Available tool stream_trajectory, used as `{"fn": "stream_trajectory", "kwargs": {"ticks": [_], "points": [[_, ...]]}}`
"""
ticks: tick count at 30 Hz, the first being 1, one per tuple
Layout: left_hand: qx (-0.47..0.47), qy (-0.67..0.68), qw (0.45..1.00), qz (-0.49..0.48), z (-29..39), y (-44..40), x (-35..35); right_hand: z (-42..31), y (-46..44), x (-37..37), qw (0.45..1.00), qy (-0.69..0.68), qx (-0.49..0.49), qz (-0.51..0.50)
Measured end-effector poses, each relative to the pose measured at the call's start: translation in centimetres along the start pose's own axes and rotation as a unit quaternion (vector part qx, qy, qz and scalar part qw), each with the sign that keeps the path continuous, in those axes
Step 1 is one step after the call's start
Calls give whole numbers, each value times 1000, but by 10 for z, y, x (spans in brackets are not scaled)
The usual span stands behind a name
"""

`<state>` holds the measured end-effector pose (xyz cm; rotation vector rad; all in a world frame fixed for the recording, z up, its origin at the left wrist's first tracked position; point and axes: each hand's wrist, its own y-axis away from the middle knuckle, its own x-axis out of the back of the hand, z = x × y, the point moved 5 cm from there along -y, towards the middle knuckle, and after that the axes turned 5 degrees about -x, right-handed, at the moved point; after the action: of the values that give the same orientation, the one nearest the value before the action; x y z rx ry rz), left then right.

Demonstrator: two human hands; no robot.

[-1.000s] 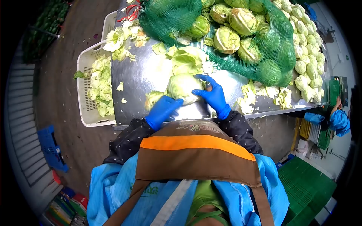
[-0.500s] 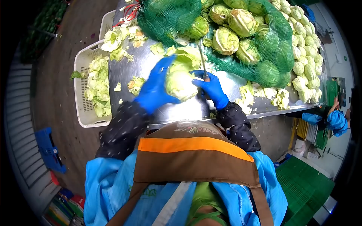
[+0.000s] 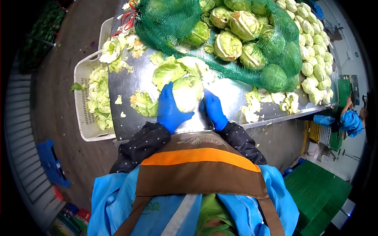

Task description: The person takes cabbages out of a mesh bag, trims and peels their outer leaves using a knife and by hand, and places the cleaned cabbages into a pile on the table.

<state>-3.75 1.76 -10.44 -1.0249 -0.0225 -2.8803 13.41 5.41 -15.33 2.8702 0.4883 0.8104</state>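
A pale green cabbage head point(image 3: 186, 95) sits near the front edge of the steel table. My left hand point(image 3: 172, 109), in a blue glove, cups its left and near side, thumb spread toward the right. My right hand point(image 3: 214, 110), also gloved in blue, is beside the cabbage's right side with its fingers together. Something dark shows at its inner edge, too hidden to make out. Loose outer leaves point(image 3: 169, 70) lie just beyond the cabbage, and a leafy trimmed piece point(image 3: 143, 104) rests left of my left hand.
A green net sack point(image 3: 275, 76) holding several cabbages point(image 3: 228, 46) lies at the back. Many pale cabbages point(image 3: 309, 70) are piled at the right. A white crate point(image 3: 81, 114) of leaves stands at the left edge. Another person point(image 3: 351, 121) is at far right.
My left hand has swung down and in against the cabbage. The knife seen in my right hand half a second ago no longer shows clearly. Leaves beyond the cabbage are spread farther left.
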Motion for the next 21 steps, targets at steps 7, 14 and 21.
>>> {"fn": "stream_trajectory", "kwargs": {"ticks": [7,14,21], "points": [[-54,55,997,21,-7,8,5,-44,-14,7,1000,-11,4,5],[-55,210,976,-12,-50,31,18,-25,-46,-15,981,190,27,11],[71,242,968,-12,-54,61,34,-48,-9,7,990,-140,-13,-13]]}}
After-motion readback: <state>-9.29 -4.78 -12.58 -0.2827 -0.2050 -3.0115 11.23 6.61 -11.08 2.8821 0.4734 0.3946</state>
